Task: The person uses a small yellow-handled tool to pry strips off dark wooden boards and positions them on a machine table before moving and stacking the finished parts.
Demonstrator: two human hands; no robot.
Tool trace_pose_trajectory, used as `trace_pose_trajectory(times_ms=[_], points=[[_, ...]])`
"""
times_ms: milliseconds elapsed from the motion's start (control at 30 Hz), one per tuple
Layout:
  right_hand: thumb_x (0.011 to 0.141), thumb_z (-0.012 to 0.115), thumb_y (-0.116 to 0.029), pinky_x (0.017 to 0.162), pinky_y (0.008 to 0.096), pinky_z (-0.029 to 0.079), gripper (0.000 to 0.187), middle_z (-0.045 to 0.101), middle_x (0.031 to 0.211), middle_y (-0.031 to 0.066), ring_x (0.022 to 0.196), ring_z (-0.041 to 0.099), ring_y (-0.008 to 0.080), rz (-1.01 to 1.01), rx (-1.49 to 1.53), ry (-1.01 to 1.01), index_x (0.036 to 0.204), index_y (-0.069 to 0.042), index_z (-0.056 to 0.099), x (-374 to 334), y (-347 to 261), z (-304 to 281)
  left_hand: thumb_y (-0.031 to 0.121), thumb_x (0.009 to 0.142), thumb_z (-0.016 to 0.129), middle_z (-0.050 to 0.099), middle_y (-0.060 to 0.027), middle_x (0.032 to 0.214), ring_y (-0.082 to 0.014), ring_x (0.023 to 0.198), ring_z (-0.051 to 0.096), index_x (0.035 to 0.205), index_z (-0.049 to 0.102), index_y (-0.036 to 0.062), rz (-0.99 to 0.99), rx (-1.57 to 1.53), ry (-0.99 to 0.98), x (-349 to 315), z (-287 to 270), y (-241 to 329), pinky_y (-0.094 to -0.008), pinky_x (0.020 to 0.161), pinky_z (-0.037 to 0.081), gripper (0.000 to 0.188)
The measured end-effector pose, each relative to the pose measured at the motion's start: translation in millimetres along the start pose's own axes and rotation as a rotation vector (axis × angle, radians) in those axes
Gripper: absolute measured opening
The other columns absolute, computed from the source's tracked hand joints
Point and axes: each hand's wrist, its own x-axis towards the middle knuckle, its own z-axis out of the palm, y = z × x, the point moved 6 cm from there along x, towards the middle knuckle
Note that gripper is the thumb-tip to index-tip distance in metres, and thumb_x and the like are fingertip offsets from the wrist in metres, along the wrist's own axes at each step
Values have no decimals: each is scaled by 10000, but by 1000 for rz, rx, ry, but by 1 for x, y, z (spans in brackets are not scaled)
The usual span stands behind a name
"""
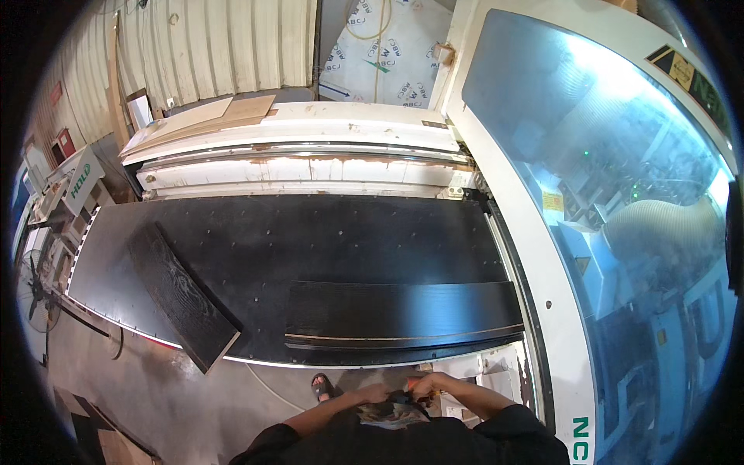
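Both hands are low in the view, close together in front of my body at the near edge of the black table. My right hand is closed around a small orange object whose kind I cannot make out. Beside it, my left hand is near something dark between the hands; its fingers are blurred. Beyond my hands, a stack of long black wood-grain panels lies along the table's near right side. Another black panel lies slanted at the left, its near end jutting past the table edge.
The black table is dotted with small studs. Behind it runs a white machine beam with thin boards on top. A machine with a blue see-through cover stands at the right. A fan stands at the far left.
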Motion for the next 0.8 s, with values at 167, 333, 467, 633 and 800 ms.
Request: trace_pose_trajectory(times_ms=[167, 333, 467, 633, 800], points=[[888, 610, -165, 515, 358, 479, 119, 629, 735, 31, 591, 586, 169, 103, 49, 61, 873, -63, 668, -23, 9, 25, 287, 958, 537, 689, -247, 1114, -416, 991, 654, 1233, 665, 33, 4, -249, 5, 13, 25, -25, -508, 865, 511, 396], [846, 603, -130, 471, 343, 406, 90, 607, 691, 24, 566, 553, 154, 172, -276, 94, 802, -58, 635, -33, 2, 28, 423, 1041, 512, 659, -155, 1253, -301, 1063, 629, 1276, 657, 36, -230, -209, -191, 0, 24, -34, -446, 924, 484, 476], [877, 600, -144, 445, 334, 407, 138, 601, 638, 46, 497, 545, 172, 172, -240, 70, 827, -27, 654, -48, -29, 38, 377, 1037, 512, 666, -159, 1258, -292, 1078, 624, 1255, 670, 9, -232, -111, -524, -3, 76, -104, -450, 944, 479, 456], [846, 606, -144, 440, 322, 392, 112, 588, 641, 44, 523, 541, 161, 154, -259, 48, 792, -51, 637, -58, -48, 65, 352, 993, 575, 678, -137, 1019, -257, 898, 609, 1133, 699, -1, -190, -164, -544, -10, 95, -108, -437, 819, 467, 399], [846, 593, -139, 549, 383, 472, 139, 641, 772, 90, 597, 594, 217, -87, -402, 244, 918, -31, 642, -2, 0, 46, 345, 946, 640, 695, -119, 835, -230, 758, 606, 1041, 725, -7, -149, -270, -357, -1, 76, -81, -425, 728, 467, 374]])
